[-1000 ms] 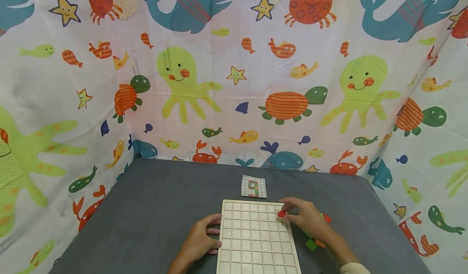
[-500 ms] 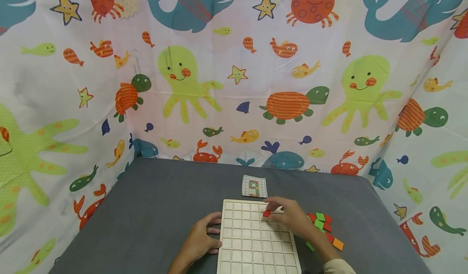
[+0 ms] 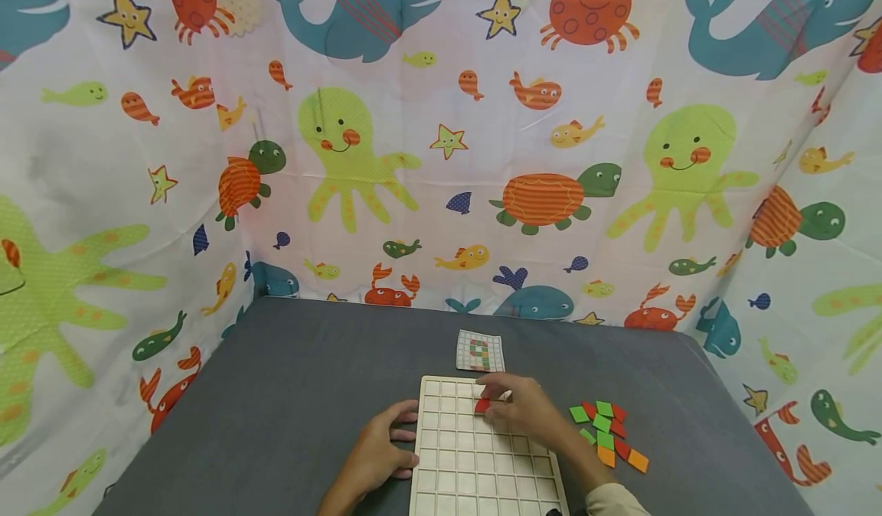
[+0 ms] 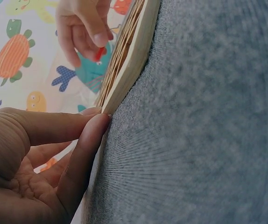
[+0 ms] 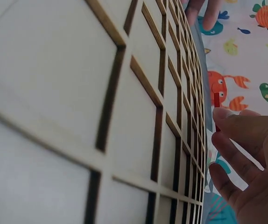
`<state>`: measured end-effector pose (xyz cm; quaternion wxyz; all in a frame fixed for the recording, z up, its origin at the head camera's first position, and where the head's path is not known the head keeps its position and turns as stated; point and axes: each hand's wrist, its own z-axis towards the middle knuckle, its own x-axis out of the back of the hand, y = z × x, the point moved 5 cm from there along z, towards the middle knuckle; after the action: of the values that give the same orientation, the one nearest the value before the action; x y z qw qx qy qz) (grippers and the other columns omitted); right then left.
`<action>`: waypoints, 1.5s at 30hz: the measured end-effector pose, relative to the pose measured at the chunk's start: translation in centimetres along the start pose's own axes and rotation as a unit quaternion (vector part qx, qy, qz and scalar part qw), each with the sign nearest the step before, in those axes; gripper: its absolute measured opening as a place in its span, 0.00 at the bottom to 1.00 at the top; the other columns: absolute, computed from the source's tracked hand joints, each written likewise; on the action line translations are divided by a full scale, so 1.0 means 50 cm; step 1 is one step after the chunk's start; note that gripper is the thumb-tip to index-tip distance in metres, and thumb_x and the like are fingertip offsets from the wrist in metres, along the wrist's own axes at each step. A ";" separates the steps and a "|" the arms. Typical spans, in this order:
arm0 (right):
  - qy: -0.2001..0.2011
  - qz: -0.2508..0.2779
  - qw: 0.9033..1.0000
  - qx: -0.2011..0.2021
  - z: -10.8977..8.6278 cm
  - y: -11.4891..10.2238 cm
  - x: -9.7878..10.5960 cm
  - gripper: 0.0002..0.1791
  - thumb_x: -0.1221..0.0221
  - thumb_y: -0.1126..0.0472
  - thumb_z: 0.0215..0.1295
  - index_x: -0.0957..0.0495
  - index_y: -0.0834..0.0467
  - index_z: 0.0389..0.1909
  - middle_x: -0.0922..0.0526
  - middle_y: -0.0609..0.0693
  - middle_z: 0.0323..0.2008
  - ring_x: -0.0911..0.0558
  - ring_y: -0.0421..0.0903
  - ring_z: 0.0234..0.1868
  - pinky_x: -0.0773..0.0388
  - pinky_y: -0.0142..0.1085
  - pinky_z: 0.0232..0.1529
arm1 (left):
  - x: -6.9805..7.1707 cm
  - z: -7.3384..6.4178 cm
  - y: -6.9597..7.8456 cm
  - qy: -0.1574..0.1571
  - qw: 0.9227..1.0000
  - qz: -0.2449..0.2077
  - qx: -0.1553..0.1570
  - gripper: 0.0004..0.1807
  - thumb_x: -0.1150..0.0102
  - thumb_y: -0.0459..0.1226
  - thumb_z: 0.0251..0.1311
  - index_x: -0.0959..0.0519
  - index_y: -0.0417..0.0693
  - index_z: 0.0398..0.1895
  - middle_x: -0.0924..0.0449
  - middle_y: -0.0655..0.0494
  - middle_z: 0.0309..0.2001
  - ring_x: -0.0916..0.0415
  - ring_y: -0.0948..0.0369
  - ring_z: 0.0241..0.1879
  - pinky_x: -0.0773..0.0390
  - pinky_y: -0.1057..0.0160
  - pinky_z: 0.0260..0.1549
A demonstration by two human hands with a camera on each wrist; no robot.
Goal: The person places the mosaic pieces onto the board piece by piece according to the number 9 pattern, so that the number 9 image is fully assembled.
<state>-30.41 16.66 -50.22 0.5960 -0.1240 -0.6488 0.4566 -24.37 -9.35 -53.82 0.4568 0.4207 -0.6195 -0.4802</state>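
Red tile [image 3: 481, 406] over the board [image 3: 448, 461]!

We see the right hand [image 3: 521, 407] pinching it, probably for fine control; the left hand [image 3: 376, 449], thumb and fingers spread along the board's left edge, seems there to stop sliding.

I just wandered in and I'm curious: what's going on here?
A person is working with a gridded wooden board on a gray table. Their right hand pinches a red tile over the far part of the board, while the left hand touches its left edge. Loose green, red and orange tiles lie to the right, and a patterned card lies beyond the board. The cells in view hold no tiles yet.
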 end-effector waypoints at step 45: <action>-0.008 -0.015 1.000 0.007 0.040 -0.010 -0.056 0.22 0.31 0.74 0.64 0.16 0.60 0.59 0.11 0.51 0.46 0.14 0.50 0.48 0.15 0.37 0.46 | -0.002 0.003 0.002 0.008 1.000 0.005 0.011 0.49 0.28 0.14 0.45 0.29 0.42 0.76 0.23 0.39 0.66 0.18 0.50 0.53 0.11 0.52 0.26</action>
<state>-31.25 13.52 -51.45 0.5983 -0.1061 -0.6525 0.4529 -24.52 -9.20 -53.78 0.4593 0.4262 -0.6236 -0.4675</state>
